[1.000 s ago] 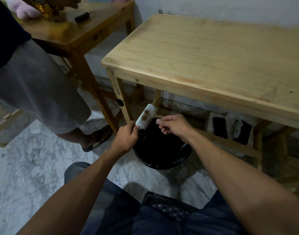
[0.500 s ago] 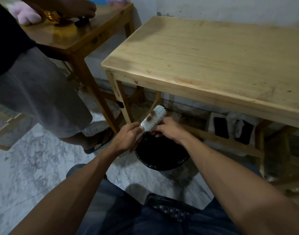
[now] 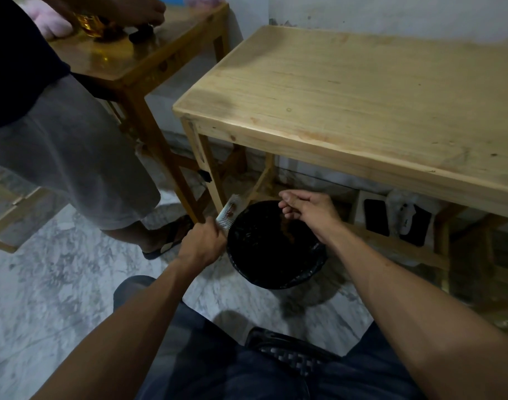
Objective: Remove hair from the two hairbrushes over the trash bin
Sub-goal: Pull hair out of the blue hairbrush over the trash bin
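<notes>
Compared with half a second ago, the right hand [image 3: 306, 209] has left the brush and now hangs above the bin [image 3: 276, 246], its fingers curled, perhaps pinching hair; I cannot tell. Left hand [image 3: 201, 246] grips the hairbrush [image 3: 228, 212] at the bin's left rim. Brown hair remains between its pale plastic bristles. No second brush is visible. The bin is round, with a shiny black liner.

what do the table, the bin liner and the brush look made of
Table: pale wood with visible grain and knots, matte, likely unvarnished or lightly sealed. Bin liner: thin black plastic, glossy and crinkled at the rim. Brush: pale, probably plastic bristles; too blurred to be sure.
</notes>
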